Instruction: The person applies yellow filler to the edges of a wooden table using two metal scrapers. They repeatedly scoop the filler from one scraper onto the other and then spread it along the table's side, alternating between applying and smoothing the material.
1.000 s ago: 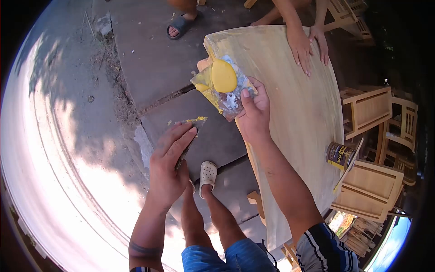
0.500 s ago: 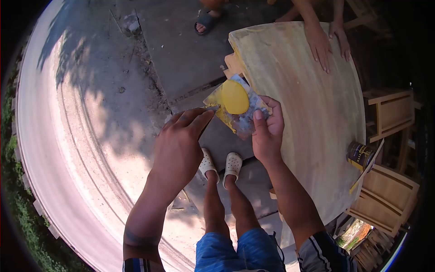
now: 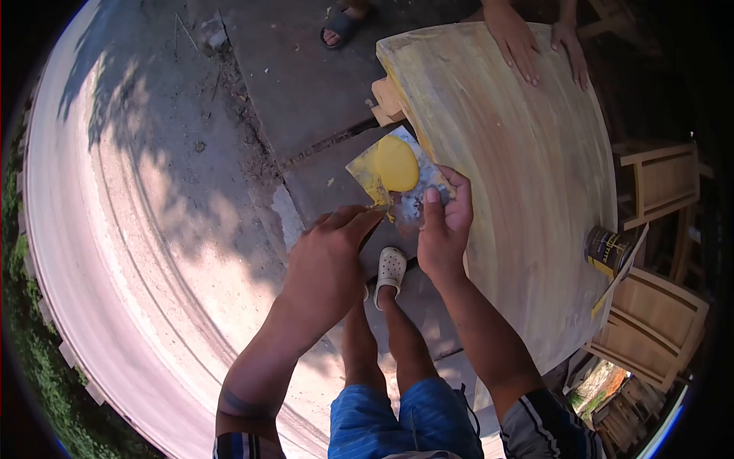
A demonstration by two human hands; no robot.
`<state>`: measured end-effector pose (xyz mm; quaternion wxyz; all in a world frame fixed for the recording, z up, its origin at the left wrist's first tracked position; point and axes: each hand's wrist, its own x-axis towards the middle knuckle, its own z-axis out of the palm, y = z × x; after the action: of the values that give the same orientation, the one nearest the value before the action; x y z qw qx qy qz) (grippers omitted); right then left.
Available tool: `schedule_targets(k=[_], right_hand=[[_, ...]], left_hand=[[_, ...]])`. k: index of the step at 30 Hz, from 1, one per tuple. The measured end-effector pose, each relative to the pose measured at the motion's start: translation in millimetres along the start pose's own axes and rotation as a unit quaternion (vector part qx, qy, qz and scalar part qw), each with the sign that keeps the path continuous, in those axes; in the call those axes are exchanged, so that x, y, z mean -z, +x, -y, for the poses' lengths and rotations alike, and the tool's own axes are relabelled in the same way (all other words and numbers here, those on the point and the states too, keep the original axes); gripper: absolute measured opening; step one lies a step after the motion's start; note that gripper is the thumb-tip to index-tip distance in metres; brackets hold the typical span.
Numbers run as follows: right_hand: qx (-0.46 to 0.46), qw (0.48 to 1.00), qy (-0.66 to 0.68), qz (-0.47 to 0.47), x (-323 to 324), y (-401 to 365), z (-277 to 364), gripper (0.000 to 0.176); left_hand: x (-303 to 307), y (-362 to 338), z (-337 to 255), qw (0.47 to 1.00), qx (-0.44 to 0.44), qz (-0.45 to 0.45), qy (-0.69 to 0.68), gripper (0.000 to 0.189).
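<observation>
the left hand (image 3: 329, 260) covers most of the scraper (image 3: 380, 204) it grips. the right hand (image 3: 443, 229) has its fingers largely behind the putty board (image 3: 417, 200). beyond it, a co-worker's hands (image 3: 516, 38) are cut off at the top edge. right of it, the can (image 3: 608, 251) has a label too small to read.

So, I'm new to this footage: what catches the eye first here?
The bright yellow blob of paste on a smeared plate, gripped by the right hand at centre. The left hand is at its lower edge, beside a big pale wooden tabletop where another person's hands rest at the far end.
</observation>
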<state>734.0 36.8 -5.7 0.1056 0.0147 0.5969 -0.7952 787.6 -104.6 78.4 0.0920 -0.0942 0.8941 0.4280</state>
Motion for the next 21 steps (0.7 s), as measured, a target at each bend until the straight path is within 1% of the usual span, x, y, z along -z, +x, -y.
schedule_targets(k=[2,3,5,6,8,10,12,13,16,17,18,20,21], right_hand=[[-0.022,0.999,0.016,-0.017,1.1,-1.3,-2.8,0.028],[-0.031,0.999,0.024,-0.026,1.5,-0.7,-3.0,0.028],[-0.099,0.986,0.125,-0.055,1.1,1.1,0.9,0.031],[-0.132,0.973,0.176,-0.069,0.1,1.7,2.7,0.033],[-0.159,0.962,0.21,-0.067,-2.9,0.7,4.1,0.034],[-0.183,0.953,0.232,-0.062,-4.7,-1.9,7.9,0.034],[-0.2,0.948,0.242,-0.054,-6.7,-2.6,13.4,0.033],[-0.187,0.955,0.228,-0.039,-6.5,-1.3,12.6,0.034],[-0.161,0.969,0.186,0.006,1.6,0.2,14.1,0.035],[-0.158,0.971,0.18,0.024,5.1,1.6,15.9,0.036],[-0.156,0.971,0.175,0.042,7.2,2.4,17.7,0.036],[-0.161,0.967,0.187,0.059,9.0,3.6,23.2,0.034],[-0.164,0.965,0.192,0.067,9.0,3.4,26.0,0.033]], left_hand=[[3.8,0.3,4.2,0.999,0.005,0.003,-0.036,0.05],[8.6,0.2,5.9,0.997,0.0,-0.01,-0.076,0.051],[17.5,-1.7,8.4,0.987,-0.008,-0.035,-0.157,0.054],[15.7,-2.0,7.3,0.987,-0.037,-0.076,-0.137,0.056],[5.3,-4.4,7.5,0.978,-0.091,-0.159,-0.095,0.058],[-13.1,-6.4,15.8,0.96,-0.175,-0.216,-0.028,0.053],[-25.6,-5.1,27.4,0.927,-0.25,-0.278,0.04,0.048],[-25.6,-4.1,31.2,0.921,-0.26,-0.288,0.033,0.043],[-0.3,-7.3,35.1,0.938,-0.216,-0.243,-0.121,0.043],[10.5,-10.2,33.5,0.94,-0.181,-0.222,-0.186,0.044],[18.5,-9.3,39.0,0.936,-0.211,-0.216,-0.179,0.045],[25.2,-6.9,37.6,0.923,-0.269,-0.182,-0.209,0.053],[27.4,-6.7,34.3,0.931,-0.289,-0.14,-0.171,0.054]])
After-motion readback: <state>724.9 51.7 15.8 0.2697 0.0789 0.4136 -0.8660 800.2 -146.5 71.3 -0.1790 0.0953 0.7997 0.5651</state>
